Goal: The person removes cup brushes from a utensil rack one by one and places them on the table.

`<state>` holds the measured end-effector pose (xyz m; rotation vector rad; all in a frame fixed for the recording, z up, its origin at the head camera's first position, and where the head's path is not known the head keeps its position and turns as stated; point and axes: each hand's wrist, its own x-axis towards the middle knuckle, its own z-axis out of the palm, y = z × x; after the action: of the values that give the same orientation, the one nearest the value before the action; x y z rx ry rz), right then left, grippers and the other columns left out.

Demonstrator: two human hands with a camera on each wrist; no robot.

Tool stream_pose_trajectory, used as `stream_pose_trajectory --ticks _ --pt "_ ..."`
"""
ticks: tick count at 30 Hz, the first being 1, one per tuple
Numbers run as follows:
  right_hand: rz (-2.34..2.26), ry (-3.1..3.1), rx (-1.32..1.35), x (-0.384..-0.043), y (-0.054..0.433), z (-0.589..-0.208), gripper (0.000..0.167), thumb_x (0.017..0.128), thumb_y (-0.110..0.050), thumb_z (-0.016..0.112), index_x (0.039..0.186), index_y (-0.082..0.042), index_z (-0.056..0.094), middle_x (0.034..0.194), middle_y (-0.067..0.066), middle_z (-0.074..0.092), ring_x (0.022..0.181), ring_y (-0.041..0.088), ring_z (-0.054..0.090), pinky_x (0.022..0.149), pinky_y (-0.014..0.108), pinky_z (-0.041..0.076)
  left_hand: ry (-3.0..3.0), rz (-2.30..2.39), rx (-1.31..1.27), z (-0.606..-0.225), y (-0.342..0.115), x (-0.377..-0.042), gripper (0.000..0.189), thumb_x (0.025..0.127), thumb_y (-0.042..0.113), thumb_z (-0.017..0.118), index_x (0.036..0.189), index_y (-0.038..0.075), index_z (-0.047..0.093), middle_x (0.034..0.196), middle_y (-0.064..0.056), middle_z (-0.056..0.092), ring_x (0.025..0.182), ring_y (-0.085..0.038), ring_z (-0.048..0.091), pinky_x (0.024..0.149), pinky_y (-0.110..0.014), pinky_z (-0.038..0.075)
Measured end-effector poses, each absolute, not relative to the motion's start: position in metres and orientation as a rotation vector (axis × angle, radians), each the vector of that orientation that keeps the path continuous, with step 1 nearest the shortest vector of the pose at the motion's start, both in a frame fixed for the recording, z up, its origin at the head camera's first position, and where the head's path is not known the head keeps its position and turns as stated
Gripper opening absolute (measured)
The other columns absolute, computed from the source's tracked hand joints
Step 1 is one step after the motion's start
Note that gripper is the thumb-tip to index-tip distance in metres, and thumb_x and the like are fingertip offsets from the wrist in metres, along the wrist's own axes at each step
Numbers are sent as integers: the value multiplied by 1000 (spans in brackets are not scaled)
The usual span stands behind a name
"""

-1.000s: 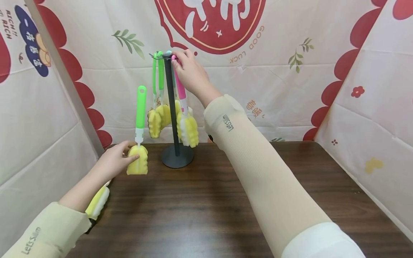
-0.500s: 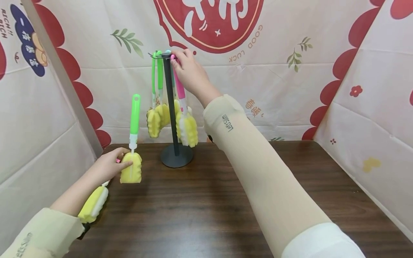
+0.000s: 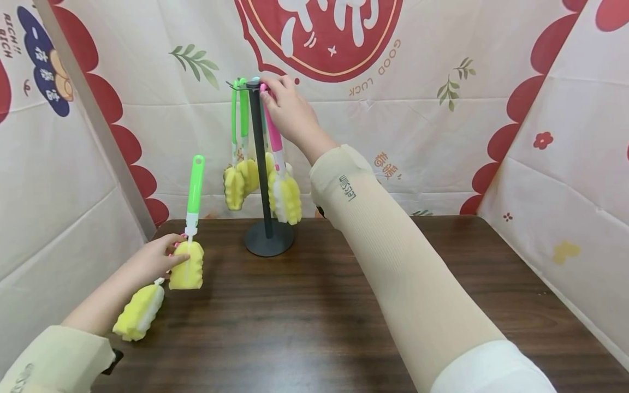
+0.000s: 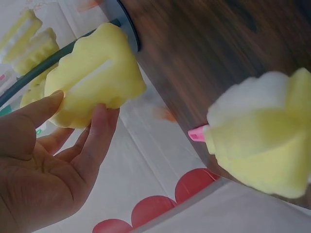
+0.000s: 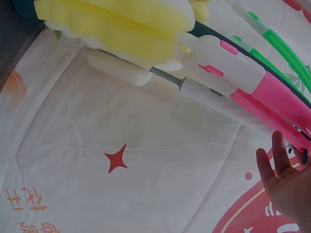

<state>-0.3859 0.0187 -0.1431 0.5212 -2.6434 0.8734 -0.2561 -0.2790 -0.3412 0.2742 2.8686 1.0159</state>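
Note:
My left hand [image 3: 151, 260] holds a green-handled sponge bottle brush [image 3: 195, 188] upright, pinching its yellow sponge head; in the left wrist view the thumb and fingers press the sponge [image 4: 95, 77]. My right hand [image 3: 294, 113] is at the top of a black rack [image 3: 260, 153], thumb and forefinger pinching the top end of a pink-handled sponge bottle brush [image 3: 273, 131] that hangs there. In the right wrist view, two pink handles [image 5: 279, 92] run toward the right hand [image 5: 286, 184]; its thumb and forefinger are out of sight.
Several more sponge brushes hang on the rack, including green-handled ones [image 3: 244, 117]. A yellow-and-white sponge brush [image 3: 140, 312] lies at the left of the wooden table [image 3: 319, 316], its pink part [image 4: 197, 134] showing in the left wrist view. Printed cloth walls enclose the table.
My left hand has moved left and down, away from the rack, carrying the green-handled bottle brush. The lying brush is now less covered by the left arm. The right hand stays at the rack top.

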Motion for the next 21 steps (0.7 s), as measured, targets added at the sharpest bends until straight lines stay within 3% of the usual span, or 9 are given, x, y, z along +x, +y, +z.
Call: stream_pose_trajectory --ticks 5,15,21 --pt "865 -2649 518 -386 18 -143 51 101 -45 41 151 -41 29 148 -9 30 121 10 45 92 26 47 2863 1004 272 -342 -284 -253 42 93 13 65 123 -9 48 104 -30 58 87 -33 61 61 -39 57" --pt "883 -2650 488 -387 18 -142 52 100 -46 42 151 -43 29 148 -9 30 123 10 44 92 27 47 2811 933 264 -343 -287 -250 47 91 15 67 125 -11 48 88 -16 55 77 -25 57 58 -37 57" --pt "879 -2654 506 -386 19 -142 52 101 -46 42 151 -43 29 148 -9 30 124 10 43 93 27 47 2767 922 238 -345 -290 -250 46 91 14 67 124 -12 47 90 -18 55 81 -27 58 59 -38 57"
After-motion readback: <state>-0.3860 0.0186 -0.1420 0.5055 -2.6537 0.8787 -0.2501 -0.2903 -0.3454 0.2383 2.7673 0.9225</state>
